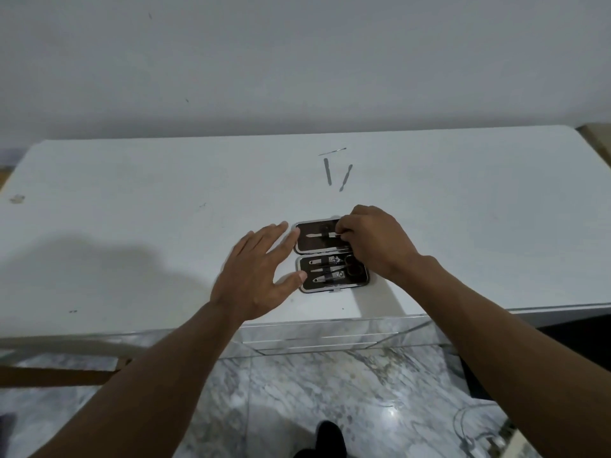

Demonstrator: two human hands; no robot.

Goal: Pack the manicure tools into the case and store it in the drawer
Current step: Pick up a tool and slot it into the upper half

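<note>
A small dark manicure case (302,285) lies open on the white table (132,209), its two halves one behind the other. The near half holds clippers and scissors (352,269) under straps. In the far half lies a slim metal tool (319,235), and my right hand (373,242) pinches its right end. My left hand (261,272) rests with straight fingers against the case's left edge. Farther back on the table lie three loose tools: a thin pick (331,151), a nail file (327,171) and a cuticle pusher (346,177).
A mirrored drawer front (317,337) sits under the table's near edge, below the case. The floor (297,391) is grey marble. A wall stands right behind the table. Cables (476,431) lie on the floor at the lower right.
</note>
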